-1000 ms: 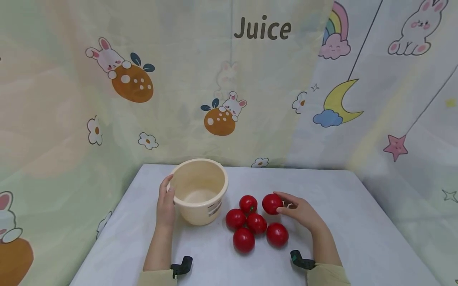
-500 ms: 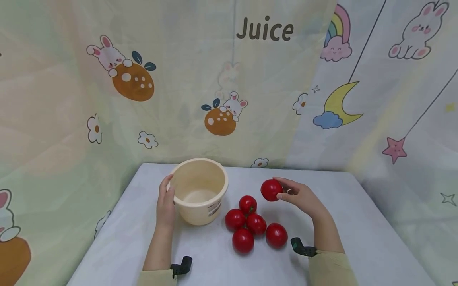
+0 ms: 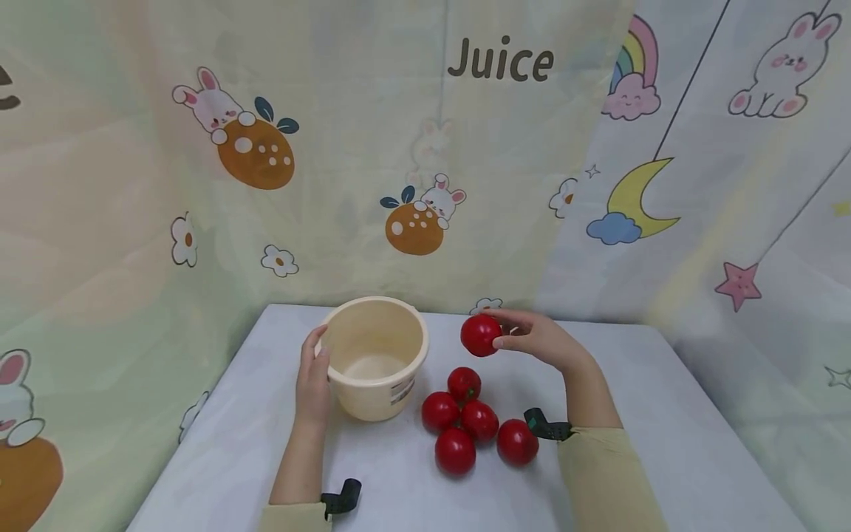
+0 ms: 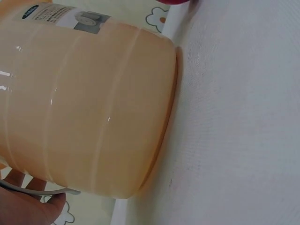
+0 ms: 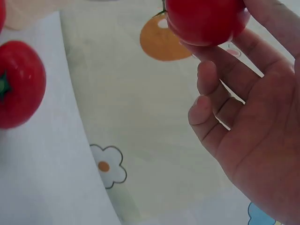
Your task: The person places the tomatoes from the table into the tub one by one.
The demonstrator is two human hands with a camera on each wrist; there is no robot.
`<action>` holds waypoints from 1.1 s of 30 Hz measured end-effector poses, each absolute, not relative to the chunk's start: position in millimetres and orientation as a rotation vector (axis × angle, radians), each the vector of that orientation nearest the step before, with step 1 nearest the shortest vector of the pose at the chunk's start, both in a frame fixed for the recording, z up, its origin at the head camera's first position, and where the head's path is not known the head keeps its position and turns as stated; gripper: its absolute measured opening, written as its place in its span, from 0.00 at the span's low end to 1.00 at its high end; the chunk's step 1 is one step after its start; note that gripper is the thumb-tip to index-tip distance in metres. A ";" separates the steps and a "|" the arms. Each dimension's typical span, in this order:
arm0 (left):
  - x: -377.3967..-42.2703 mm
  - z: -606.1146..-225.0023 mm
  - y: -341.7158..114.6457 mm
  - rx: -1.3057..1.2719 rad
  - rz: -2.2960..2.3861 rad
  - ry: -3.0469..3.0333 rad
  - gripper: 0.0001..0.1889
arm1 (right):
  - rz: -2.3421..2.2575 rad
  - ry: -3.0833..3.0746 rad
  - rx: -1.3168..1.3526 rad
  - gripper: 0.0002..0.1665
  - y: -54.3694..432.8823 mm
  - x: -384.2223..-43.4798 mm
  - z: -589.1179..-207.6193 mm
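A cream plastic bucket (image 3: 362, 400) stands upright on the left of the table, its visible inside bare. My left hand (image 3: 312, 384) holds it at the left rim; in the left wrist view, fingers (image 4: 33, 204) curl by a grey handle (image 4: 40, 191) at the bucket's side. Raised above the table to the right of the bucket is a red tomato (image 3: 480, 335). My right hand (image 3: 540, 341) pinches it between thumb and fingers, and the right wrist view shows the other fingers loosely bent below the tomato (image 5: 206, 18). Several more tomatoes (image 3: 479, 421) lie clustered in front.
The white table (image 3: 399, 502) runs back to a hanging cloth (image 3: 332, 148) printed with rabbits and flowers. Black wrist mounts (image 3: 342, 497) sit on both forearms. One tomato (image 3: 517, 442) lies at the cluster's right, near the right wrist's mount.
My right hand has lifted the tomato off the table and carried it back and left, towards the bucket. The left hand and bucket have stayed in place; the head view has shifted slightly.
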State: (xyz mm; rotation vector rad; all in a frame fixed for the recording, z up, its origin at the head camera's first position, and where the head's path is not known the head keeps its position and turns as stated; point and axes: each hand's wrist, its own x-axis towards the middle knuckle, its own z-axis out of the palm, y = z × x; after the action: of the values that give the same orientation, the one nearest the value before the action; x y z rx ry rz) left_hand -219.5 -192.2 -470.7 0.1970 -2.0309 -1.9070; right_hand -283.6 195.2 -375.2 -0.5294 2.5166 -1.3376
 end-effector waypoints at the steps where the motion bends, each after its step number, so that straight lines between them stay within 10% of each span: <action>1: -219.6 -470.8 -191.8 0.197 -1.908 -2.030 0.21 | -1.330 2.510 -0.535 0.34 192.0 -285.2 -373.3; 33: -219.5 -471.9 -190.7 0.191 -1.889 -2.048 0.21 | -1.101 2.200 -0.932 0.24 83.0 -340.2 -331.7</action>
State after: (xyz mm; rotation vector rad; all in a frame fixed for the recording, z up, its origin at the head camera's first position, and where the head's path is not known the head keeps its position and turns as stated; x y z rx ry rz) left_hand -219.5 -190.7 -471.9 0.1913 -2.0478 -1.8887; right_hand -340.2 83.0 -331.7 -0.9324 2.1999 -1.1010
